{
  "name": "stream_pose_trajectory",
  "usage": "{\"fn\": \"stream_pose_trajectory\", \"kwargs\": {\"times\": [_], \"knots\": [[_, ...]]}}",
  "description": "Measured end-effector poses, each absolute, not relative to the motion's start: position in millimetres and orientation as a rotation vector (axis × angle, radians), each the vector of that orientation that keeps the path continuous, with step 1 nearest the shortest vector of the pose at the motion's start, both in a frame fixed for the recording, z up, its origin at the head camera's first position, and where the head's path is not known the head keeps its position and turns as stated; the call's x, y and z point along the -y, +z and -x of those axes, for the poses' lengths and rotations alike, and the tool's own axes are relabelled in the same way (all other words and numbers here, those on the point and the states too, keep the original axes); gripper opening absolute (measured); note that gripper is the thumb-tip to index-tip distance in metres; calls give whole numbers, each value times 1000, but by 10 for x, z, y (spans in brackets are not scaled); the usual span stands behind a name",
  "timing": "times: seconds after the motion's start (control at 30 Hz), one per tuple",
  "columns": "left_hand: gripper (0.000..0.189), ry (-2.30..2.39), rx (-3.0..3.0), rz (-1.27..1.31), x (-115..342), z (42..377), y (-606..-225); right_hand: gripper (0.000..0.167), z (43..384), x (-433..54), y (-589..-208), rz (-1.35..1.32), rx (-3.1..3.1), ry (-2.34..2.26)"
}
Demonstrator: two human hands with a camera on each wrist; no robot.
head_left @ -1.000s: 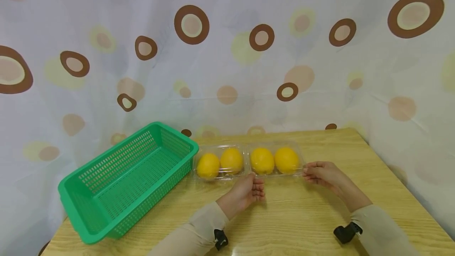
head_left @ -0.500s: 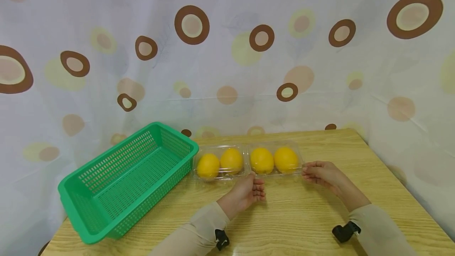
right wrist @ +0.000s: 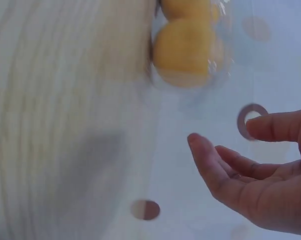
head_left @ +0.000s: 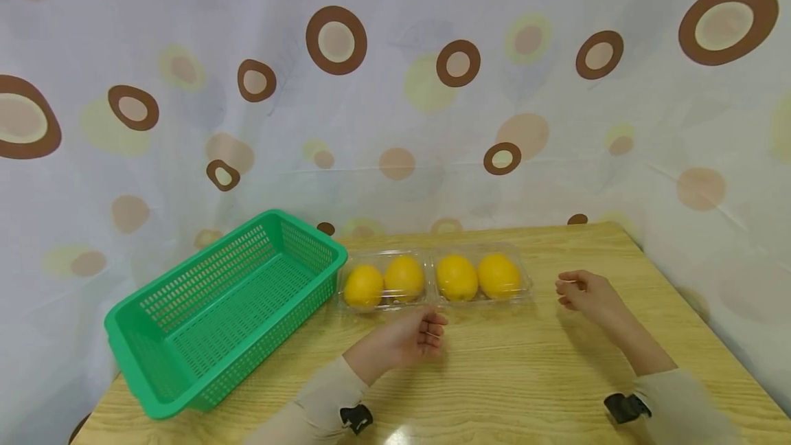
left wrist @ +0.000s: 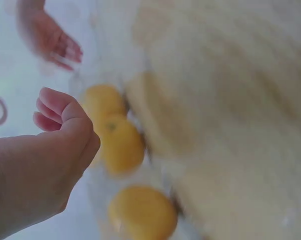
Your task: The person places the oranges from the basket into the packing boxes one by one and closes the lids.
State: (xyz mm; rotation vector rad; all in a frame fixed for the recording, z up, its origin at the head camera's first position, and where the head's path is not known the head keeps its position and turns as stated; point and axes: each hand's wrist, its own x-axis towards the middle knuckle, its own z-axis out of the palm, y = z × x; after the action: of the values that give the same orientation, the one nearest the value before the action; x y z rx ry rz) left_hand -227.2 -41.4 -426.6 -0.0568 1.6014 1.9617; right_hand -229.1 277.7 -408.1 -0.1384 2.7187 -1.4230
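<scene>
Two clear plastic clamshell boxes stand side by side near the back of the table. The left box (head_left: 386, 305) holds two yellow-orange round fruits (head_left: 404, 278), and the right box (head_left: 526, 281) holds two similar fruits (head_left: 457, 278). Just in front of the boxes is my left hand (head_left: 409, 338), its fingers loosely curled around nothing; the left wrist view shows this hand (left wrist: 55, 145) overlapping the fruits. To the right of the right box, apart from it, my right hand (head_left: 590, 294) hangs over the table. The right wrist view shows its fingers (right wrist: 210, 167) relaxed, with nothing in them.
A green perforated plastic basket (head_left: 237, 352) stands on the left, its far right corner close to the left box. The wooden table (head_left: 519, 376) ends at a white patterned cloth (head_left: 395, 115) behind. Black straps (head_left: 356, 419) sit on both sleeves.
My right hand has left the right box's corner and moved right. My left hand has drawn back from the boxes' front edge, slightly left and nearer. Boxes and basket have not moved.
</scene>
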Motion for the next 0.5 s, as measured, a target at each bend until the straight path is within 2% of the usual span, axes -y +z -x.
{"fn": "stream_pose_trajectory", "kwargs": {"times": [0.13, 0.27, 0.5], "knots": [[24, 2023, -1870, -90, 681, 2315, -4056, 52, 2264, -2911, -3971, 125, -2938, -1249], [23, 2026, -2292, -236, 905, 2390, -3908, 54, 2266, -2905, -3867, 123, -3074, -1223], [25, 1504, -3107, -520, 1047, 2538, -3735, 53, 2370, -2528, -3693, 288, -3214, -1318]]}}
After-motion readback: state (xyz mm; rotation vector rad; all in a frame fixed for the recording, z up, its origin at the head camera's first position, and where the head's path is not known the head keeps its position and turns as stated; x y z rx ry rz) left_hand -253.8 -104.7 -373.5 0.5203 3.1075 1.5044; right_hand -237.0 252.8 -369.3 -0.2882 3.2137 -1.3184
